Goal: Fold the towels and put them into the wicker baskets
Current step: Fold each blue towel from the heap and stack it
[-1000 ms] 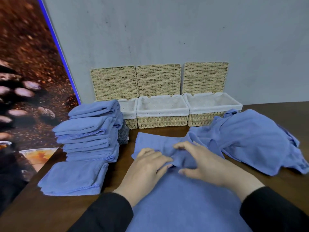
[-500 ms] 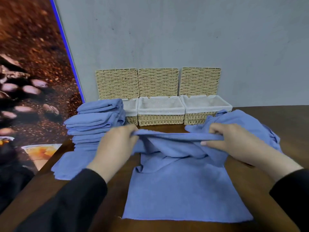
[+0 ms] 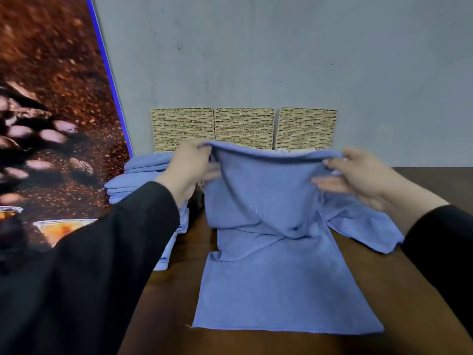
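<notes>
Both arms reach forward over the counter [image 3: 399,290], black sleeves drawn to the wrists. The left hand [image 3: 189,170] is raised with its back to the camera, its fingers [image 3: 202,147] curled over the far left corner of a blue towel [image 3: 276,252] and pinching it. The right hand [image 3: 363,175] is at the same height, thumb on top, fingers clamped on the far right corner. The lifted edge stretches between the two hands, and the near half of the towel lies flat on the counter. A stack of folded towels [image 3: 143,175] sits to the left, an unfolded towel [image 3: 366,226] lies behind the right wrist, and the wicker baskets [image 3: 243,126] stand against the wall, their lids upright.
</notes>
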Demonstrator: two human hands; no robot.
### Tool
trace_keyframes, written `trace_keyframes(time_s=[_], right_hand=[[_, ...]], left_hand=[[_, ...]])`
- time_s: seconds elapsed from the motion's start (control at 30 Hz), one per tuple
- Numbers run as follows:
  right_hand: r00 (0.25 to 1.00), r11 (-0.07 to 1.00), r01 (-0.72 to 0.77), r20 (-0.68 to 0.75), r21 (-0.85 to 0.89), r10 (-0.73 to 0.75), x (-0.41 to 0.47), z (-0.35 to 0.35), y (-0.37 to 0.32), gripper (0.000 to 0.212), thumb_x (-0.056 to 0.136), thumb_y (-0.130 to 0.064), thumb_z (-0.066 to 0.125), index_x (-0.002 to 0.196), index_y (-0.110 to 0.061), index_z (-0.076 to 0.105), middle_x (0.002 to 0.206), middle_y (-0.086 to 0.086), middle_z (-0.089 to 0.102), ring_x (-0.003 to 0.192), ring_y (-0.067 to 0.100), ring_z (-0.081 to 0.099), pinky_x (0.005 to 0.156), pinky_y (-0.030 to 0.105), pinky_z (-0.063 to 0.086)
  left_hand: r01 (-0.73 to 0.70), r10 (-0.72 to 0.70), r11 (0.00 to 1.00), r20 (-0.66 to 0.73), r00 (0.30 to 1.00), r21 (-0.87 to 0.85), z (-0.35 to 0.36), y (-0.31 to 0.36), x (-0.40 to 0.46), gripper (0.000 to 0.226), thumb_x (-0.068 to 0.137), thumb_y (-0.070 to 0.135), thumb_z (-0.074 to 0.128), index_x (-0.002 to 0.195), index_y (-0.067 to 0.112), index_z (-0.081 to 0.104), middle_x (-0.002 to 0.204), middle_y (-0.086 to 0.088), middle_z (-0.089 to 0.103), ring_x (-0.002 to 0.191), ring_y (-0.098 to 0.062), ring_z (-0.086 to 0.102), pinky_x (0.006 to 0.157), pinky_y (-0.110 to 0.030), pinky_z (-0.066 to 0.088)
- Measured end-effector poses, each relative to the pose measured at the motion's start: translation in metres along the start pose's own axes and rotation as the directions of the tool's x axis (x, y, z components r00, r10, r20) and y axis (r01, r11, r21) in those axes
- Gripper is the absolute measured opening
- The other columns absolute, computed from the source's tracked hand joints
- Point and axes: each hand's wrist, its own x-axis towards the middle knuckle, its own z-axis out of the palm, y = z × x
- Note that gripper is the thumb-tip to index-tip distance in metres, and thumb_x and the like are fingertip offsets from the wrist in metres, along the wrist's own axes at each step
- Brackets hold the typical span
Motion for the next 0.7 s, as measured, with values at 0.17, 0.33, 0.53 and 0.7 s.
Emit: trace_keyframes(time_s=[0.17, 0.33, 0.53, 0.7], right_hand=[[0.917, 0.944, 0.318, -0.227, -0.084, -0.329, 0.013, 0.001, -0.013, 0.013, 0.086, -0.026, 0.057, 0.086, -0.037, 0.065, 0.099, -0.015, 0.071, 0.093, 0.010, 0.062, 0.100, 0.045, 0.052], [0.960, 0.956, 0.227, -0.121, -0.185, -0.251, -0.022, 0.016, 0.070, 0.014, 0.090, 0.001, 0.060, 0.083, -0.007, 0.051, 0.094, 0.011, 0.069, 0.076, 0.007, 0.055, 0.070, 0.032, 0.044], [0.983, 0.915, 0.151, 0.158, -0.375, -0.097, -0.046, 0.029, 0.163, 0.027, 0.091, -0.009, 0.068, 0.075, -0.016, 0.047, 0.114, -0.015, 0.069, 0.103, -0.001, 0.062, 0.083, 0.034, 0.048], [0.960, 0.834, 0.278, 0.169, -0.476, -0.223, -0.048, 0.036, 0.162, 0.024, 0.101, -0.032, 0.054, 0.093, -0.013, 0.065, 0.099, -0.005, 0.068, 0.092, 0.008, 0.063, 0.080, 0.035, 0.050]], left_hand=[[-0.434, 0.484, 0.857, -0.143, 0.863, 0.278, 0.003, 0.031, 0.001, 0.033, 0.100, 0.009, 0.043, 0.099, 0.027, 0.071, 0.080, 0.012, 0.070, 0.069, 0.003, 0.048, 0.065, -0.015, 0.041], [-0.441, 0.438, 0.804, 0.104, 0.893, 0.399, 0.013, -0.056, -0.057, 0.036, 0.102, 0.010, 0.050, 0.133, 0.023, 0.064, 0.130, 0.012, 0.065, 0.113, 0.012, 0.054, 0.096, -0.005, 0.040], [-0.367, 0.084, 0.703, 0.441, 0.893, 0.609, 0.015, -0.155, -0.092, 0.043, 0.103, 0.012, 0.052, 0.144, 0.023, 0.054, 0.153, 0.013, 0.042, 0.142, -0.006, 0.039, 0.104, 0.000, 0.017], [-0.357, 0.098, 0.697, 0.411, 0.906, 0.622, 0.014, -0.156, -0.085, 0.040, 0.103, 0.014, 0.052, 0.142, 0.023, 0.057, 0.151, 0.014, 0.046, 0.141, -0.004, 0.040, 0.104, -0.001, 0.018]])
